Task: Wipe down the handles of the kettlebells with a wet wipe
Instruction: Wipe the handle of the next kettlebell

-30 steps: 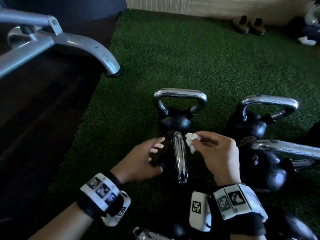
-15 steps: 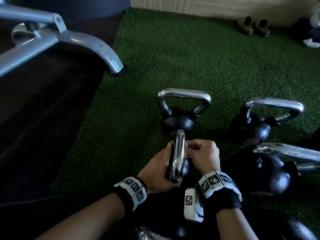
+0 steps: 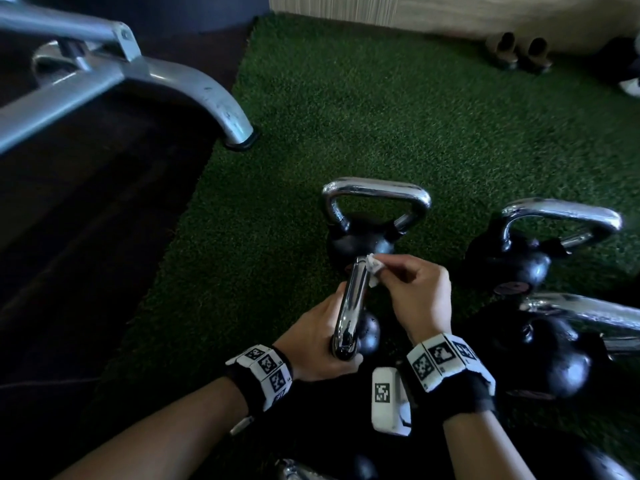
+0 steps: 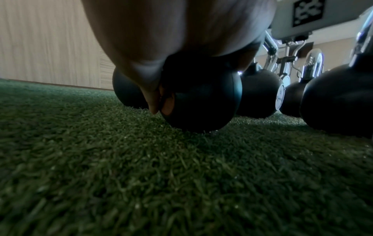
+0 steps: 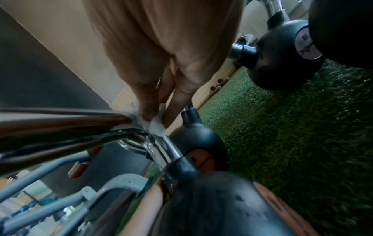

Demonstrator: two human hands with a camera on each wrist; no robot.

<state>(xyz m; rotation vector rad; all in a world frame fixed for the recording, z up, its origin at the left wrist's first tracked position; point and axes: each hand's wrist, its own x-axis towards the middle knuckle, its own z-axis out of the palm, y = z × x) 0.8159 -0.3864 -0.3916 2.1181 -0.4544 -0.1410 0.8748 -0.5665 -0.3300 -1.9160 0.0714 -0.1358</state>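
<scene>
A small black kettlebell (image 3: pixel 367 332) stands on green turf, its chrome handle (image 3: pixel 353 303) pointing away from me. My left hand (image 3: pixel 320 336) grips the kettlebell's body from the left, thumb at the near end of the handle. In the left wrist view the fingers lie over the black ball (image 4: pixel 201 103). My right hand (image 3: pixel 388 271) pinches a crumpled white wet wipe (image 3: pixel 373 268) against the far end of the handle. The right wrist view shows the wipe (image 5: pixel 155 126) pressed on the chrome bend (image 5: pixel 129 126) by the fingertips (image 5: pixel 171 115).
Three more kettlebells stand close: one just behind (image 3: pixel 367 237), one at the right (image 3: pixel 512 261), one near my right wrist (image 3: pixel 554 355). A grey bench leg (image 3: pixel 221 109) ends at the turf's left edge, with dark floor (image 3: pixel 86 254) beyond. Slippers (image 3: pixel 519 53) lie by the far wall.
My left hand went from reaching with straight fingers to gripping the kettlebell. My right hand came back along the handle with the wipe, then moved out to its far end.
</scene>
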